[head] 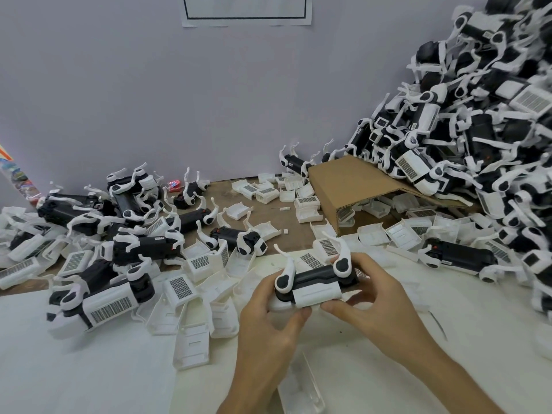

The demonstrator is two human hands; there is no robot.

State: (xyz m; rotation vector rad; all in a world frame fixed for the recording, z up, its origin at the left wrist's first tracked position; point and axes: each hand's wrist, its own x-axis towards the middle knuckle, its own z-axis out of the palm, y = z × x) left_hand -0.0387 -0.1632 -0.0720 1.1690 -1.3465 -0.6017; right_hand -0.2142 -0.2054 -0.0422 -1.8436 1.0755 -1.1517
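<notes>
Head view of a work table (270,218), read from left to right.

- **Far left:** a coloured strip (18,178) leans against the wall.
- **Left cluster:** beside the strip, black-and-white toy dogs (119,222) lie in a loose cluster, legs pointing all ways.
- **Covered dog:** nearer the camera, one covered dog (101,301) lies on its side on the white sheet (89,372). Its grille faces the viewer.
- **Loose covers:** white covers (191,345) are scattered around it and towards the centre, some overlapping.
- **Back of the table:** a small red packet (174,184) lies near the wall. A paper notice (246,10) hangs high on the wall above.
- **Left hand:** the left hand (268,318) grips the left end of the held toy dog (316,276). Its fingers are curled round the body and its thumb lies along the lower front edge.
- **Held toy dog:** it is raised just above the sheet, low and centre-right in view, lying crosswise with two legs pointing up. A white cover piece (316,292) sits on its near side.
- **Right hand:** the right hand (373,297) grips the right end. Its fingers wrap behind the body and its thumb presses on the lower right corner of the cover piece.
- **Bottom edge:** a clear plastic piece (301,386) lies on the sheet below the wrists.
- **Right of centre:** a folded cardboard sheet (352,180) stands like a ramp, with more covers beneath it.
- **Far right:** a tall heap of toy dogs (478,130) rests on the cardboard and rises towards the upper right corner.
</notes>
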